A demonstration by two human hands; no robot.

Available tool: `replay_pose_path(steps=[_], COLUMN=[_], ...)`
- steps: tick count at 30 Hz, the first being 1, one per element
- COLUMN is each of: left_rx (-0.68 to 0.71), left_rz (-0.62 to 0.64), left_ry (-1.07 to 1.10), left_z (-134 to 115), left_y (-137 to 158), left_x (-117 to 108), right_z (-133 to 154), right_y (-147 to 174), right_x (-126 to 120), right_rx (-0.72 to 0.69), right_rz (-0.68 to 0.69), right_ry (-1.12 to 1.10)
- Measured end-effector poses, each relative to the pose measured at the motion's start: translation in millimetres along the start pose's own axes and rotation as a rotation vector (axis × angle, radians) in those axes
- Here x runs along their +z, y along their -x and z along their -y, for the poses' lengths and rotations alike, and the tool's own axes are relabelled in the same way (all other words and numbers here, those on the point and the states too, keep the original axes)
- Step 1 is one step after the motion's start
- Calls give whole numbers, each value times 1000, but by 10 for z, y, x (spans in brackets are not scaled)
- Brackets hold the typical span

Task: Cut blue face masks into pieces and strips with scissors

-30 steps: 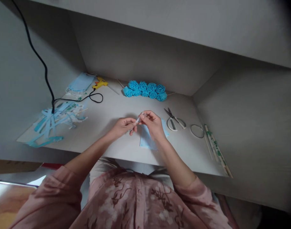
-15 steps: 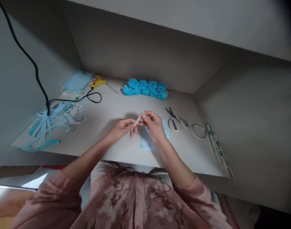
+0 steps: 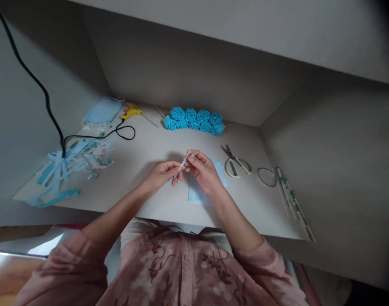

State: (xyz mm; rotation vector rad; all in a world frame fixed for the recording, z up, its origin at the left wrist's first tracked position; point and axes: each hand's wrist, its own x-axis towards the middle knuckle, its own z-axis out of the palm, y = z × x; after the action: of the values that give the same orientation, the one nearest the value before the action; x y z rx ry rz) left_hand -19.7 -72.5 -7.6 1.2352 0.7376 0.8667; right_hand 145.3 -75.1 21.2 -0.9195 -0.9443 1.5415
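A thin white strip (image 3: 184,161) is pinched by the left hand (image 3: 164,174) and the right hand (image 3: 204,171) above the surface (image 3: 156,146), where a light-blue sheet (image 3: 197,194) (partly hidden) is laid near white-handled scissors (image 3: 233,158)

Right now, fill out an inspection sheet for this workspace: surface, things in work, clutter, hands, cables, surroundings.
Surface: pale tabletop, shadowed near the hands.
Things in work: thin pale piece, held up; light-blue sheet, partly hidden.
Clutter: cut strips heaped at left; blue flowers at back; scissors, blades parted, at right.
Hands: left hand and right hand both pinch the piece.
Cables: black cable at left, looping near the yellow glue gun.
Surroundings: grey walls; co-workers, nothing seen.
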Motion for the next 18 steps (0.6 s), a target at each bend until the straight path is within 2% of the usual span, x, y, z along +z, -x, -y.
replay_pose_path(steps=[6, 18], left_rx=[-18, -30], left_rz=[7, -19], left_ry=[-37, -103], left_z=[-25, -65], left_y=[4, 11], left_x=[11, 38], right_z=[-48, -120], right_y=[-16, -50], right_x=[-5, -29], right_rx=[-126, -110], right_rz=[-34, -113], right_ry=[169, 175])
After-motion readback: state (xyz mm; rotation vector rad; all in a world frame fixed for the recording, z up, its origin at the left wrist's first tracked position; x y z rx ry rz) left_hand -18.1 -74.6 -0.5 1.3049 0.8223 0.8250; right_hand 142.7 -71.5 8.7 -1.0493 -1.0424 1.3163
